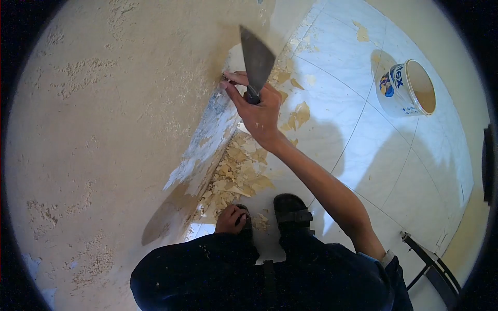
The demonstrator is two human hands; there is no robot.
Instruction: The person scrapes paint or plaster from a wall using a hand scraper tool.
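My right hand (262, 111) is at the lower wall, closed around the dark handle of a putty knife (258, 59). The knife's triangular metal blade points up and away from the wall. Thumb and fingertips of this hand also pinch at the edge of the peeling paint on the wall (129, 129). Beside the left sandal (245, 220), low near the floor, is my left hand (230, 220) with its fingers curled; what they hold, if anything, is hidden. A bare whitish strip (207, 129) runs along the wall's base.
Broken paint flakes (238, 166) lie heaped along the wall's foot and scattered over the tiled floor (332, 93). A white plastic bucket (397, 93) stands to the right. Dark metal legs of some object (433, 267) show at lower right. The right sandal (291, 213) is on the floor.
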